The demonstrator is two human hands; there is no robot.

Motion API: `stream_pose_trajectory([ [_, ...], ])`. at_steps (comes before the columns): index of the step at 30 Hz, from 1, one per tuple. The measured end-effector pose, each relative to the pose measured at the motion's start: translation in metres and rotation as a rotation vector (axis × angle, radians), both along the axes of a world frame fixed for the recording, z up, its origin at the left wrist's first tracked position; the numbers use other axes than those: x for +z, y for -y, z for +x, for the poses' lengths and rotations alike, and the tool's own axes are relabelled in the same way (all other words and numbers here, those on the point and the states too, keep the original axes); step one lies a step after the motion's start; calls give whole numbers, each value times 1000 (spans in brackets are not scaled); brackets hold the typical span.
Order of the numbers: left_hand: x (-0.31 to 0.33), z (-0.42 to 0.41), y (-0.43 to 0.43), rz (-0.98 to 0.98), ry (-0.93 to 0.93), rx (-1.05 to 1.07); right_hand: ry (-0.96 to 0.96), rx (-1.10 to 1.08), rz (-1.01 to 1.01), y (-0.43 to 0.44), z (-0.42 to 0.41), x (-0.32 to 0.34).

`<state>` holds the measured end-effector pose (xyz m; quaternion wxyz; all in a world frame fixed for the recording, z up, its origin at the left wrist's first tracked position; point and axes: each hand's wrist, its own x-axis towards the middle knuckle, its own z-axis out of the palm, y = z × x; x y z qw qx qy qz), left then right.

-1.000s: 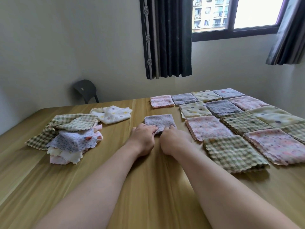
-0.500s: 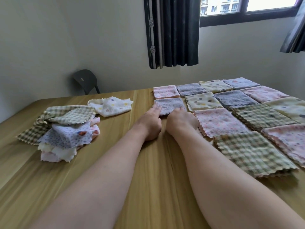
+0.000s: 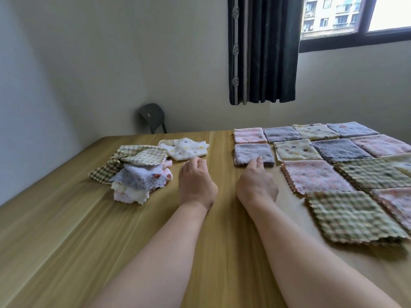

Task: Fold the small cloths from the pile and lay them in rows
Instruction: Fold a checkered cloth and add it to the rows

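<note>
Cloths, head view: we note our right hand (image 3: pixel 255 185) palm down over the table (image 3: pixel 89 241), fingers relaxed and slightly spread, tips touching the near edge of a folded grey cloth (image 3: pixel 253 153); it grips nothing. That grey cloth lies flat just ahead of the right hand, with a folded pink cloth (image 3: pixel 249 135) just beyond it. To the right of this hand the rows (image 3: pixel 338 150) of folded cloths spread out edge to edge, with a checked cloth (image 3: pixel 351 216) nearest us. Our left hand (image 3: pixel 195 183) rests near the right one but apart from it, fingers loosely curled and empty. A white dotted cloth (image 3: pixel 184 148) lies just ahead of its fingertips; we cannot tell whether they touch. The pile (image 3: pixel 135 172) of unfolded cloths sits just left of the left hand. Beyond the table we see a dark chair (image 3: pixel 153 116), a dark curtain (image 3: pixel 262 50) and a window (image 3: pixel 333 16).
</note>
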<state>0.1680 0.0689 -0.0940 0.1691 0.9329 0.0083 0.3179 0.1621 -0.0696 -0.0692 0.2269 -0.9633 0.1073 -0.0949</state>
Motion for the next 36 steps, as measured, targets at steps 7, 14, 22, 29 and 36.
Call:
stream_pose_trajectory([
  [7,10,-46,-81,-17,230,192,7,122,70,-47,-47,-1],
  [14,9,-46,-113,-132,225,291,16,237,104,-70,-63,-1],
  [22,4,-22,-117,-30,188,190,37,270,161,-69,-59,1],
  [29,6,-17,-114,-41,44,271,17,298,66,-76,-50,-2],
  [36,3,-8,-115,47,-91,343,-21,313,9,-77,-51,-2],
])
